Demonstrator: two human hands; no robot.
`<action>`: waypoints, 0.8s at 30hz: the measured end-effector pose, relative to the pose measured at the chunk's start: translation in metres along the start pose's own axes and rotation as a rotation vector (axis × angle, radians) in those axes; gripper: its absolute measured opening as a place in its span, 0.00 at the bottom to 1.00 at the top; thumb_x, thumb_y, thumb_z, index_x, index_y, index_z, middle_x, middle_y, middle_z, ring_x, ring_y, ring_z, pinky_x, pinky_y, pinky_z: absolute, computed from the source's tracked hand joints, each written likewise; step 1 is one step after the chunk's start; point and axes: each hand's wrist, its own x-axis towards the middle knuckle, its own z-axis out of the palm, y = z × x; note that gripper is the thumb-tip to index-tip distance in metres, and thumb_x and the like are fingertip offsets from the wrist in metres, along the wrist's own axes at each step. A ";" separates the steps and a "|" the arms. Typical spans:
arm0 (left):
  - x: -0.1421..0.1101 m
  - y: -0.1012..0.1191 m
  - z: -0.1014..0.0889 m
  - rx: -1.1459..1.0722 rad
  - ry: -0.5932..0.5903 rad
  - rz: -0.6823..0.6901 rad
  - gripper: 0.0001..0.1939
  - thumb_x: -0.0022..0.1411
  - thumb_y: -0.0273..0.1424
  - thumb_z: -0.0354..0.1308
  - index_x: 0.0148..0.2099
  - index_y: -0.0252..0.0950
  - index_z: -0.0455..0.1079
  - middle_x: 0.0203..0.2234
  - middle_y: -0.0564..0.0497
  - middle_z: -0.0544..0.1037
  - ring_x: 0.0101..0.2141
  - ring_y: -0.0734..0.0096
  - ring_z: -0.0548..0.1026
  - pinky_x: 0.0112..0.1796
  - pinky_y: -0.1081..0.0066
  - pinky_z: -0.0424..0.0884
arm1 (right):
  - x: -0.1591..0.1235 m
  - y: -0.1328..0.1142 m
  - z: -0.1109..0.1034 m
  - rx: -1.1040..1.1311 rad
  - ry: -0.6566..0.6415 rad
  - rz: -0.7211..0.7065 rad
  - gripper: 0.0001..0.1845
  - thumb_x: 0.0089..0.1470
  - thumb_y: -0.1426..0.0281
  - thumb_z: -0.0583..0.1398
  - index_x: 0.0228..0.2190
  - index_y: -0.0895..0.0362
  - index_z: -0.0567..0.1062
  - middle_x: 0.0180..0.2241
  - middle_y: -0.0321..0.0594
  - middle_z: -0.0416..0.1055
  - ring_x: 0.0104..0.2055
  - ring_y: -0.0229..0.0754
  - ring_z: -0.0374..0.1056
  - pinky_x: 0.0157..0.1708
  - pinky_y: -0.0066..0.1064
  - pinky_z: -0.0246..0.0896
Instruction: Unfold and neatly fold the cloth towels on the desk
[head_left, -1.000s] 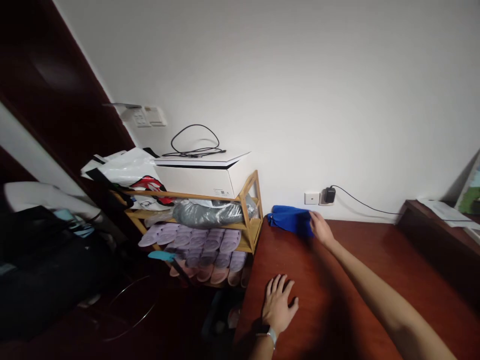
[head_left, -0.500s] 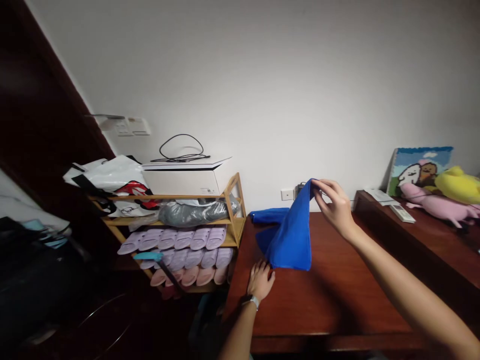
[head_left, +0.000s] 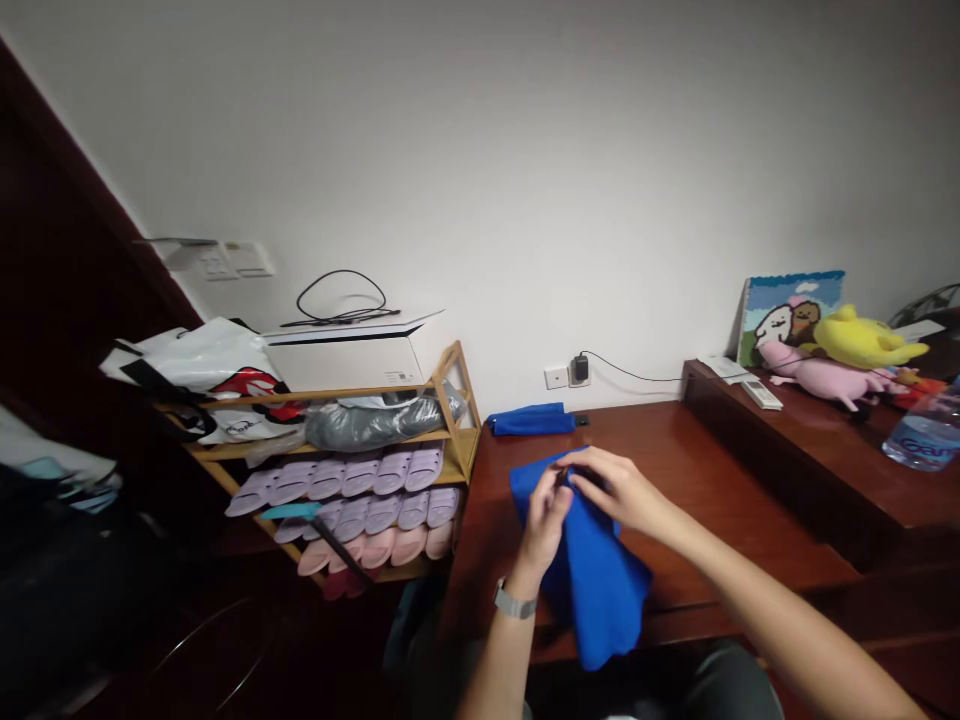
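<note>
A blue cloth [head_left: 592, 570] hangs over the front edge of the dark red wooden table [head_left: 697, 470]. My left hand [head_left: 546, 518] and my right hand [head_left: 619, 490] both pinch its top edge, close together above the table. A watch sits on my left wrist. A second blue cloth [head_left: 531, 420], folded, lies at the table's far left corner by the wall.
A bamboo shoe rack [head_left: 450, 400] with several purple and pink slippers stands left of the table, a white box [head_left: 345, 360] and cable on top. A raised shelf [head_left: 795, 440] at right bears plush toys [head_left: 847, 360], a remote and a water bottle [head_left: 926, 432]. A charger [head_left: 580, 368] sits in the wall socket.
My right hand picked a blue cloth off the pile at the far corner and brought it toward me. My left hand left the tabletop and took hold of the cloth too.
</note>
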 end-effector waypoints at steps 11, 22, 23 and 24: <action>-0.024 0.030 -0.012 0.137 -0.204 -0.133 0.19 0.62 0.48 0.70 0.39 0.36 0.79 0.37 0.45 0.84 0.40 0.59 0.81 0.44 0.66 0.76 | -0.065 0.029 0.064 0.374 0.234 0.404 0.22 0.59 0.56 0.68 0.51 0.50 0.75 0.47 0.42 0.74 0.30 0.35 0.66 0.32 0.30 0.69; -0.033 0.054 -0.036 0.417 0.102 -0.071 0.22 0.66 0.52 0.61 0.31 0.39 0.77 0.27 0.51 0.79 0.31 0.66 0.76 0.35 0.71 0.71 | -0.127 0.032 0.067 0.590 -0.247 0.681 0.24 0.51 0.48 0.71 0.36 0.54 0.76 0.28 0.30 0.67 0.30 0.36 0.61 0.32 0.29 0.61; -0.032 0.063 -0.044 0.426 0.162 -0.048 0.21 0.66 0.52 0.60 0.33 0.40 0.77 0.29 0.50 0.81 0.33 0.64 0.77 0.37 0.70 0.72 | -0.131 0.033 0.063 0.513 -0.277 0.677 0.24 0.51 0.48 0.71 0.33 0.54 0.76 0.27 0.30 0.68 0.30 0.37 0.62 0.33 0.29 0.61; -0.031 0.073 -0.053 0.434 0.227 -0.022 0.21 0.66 0.52 0.60 0.34 0.39 0.78 0.30 0.49 0.82 0.35 0.63 0.78 0.39 0.69 0.73 | -0.135 0.035 0.059 0.443 -0.283 0.670 0.24 0.51 0.47 0.71 0.32 0.55 0.75 0.28 0.31 0.69 0.31 0.37 0.62 0.33 0.30 0.60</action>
